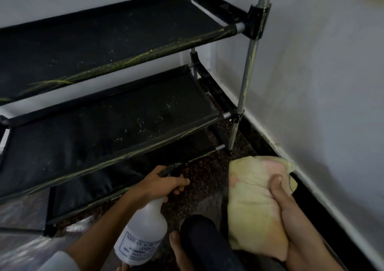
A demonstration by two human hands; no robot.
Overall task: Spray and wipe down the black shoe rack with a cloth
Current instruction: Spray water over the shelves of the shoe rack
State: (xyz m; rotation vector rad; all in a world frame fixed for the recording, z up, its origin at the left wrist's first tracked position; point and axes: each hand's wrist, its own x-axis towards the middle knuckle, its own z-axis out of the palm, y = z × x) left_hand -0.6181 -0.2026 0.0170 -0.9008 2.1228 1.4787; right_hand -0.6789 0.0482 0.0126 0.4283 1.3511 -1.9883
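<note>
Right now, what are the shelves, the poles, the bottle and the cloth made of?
Shelves: likely black woven fabric, matte, slightly sagging. Poles: probably metal, silvery and shiny. Spray bottle in the left hand: looks like cloudy white plastic. Cloth in the right hand: soft yellowish towelling, fuzzy and crumpled.

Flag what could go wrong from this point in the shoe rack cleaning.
1. The left hand aims the spray bottle low, so some mist may hit the speckled floor instead of the shoe rack.
2. Droplets already sit on the middle shelf; more spray could soak the fabric before the cloth, bunched in the right hand, wipes it.
3. A bare foot on a wet floor might slip.
</note>
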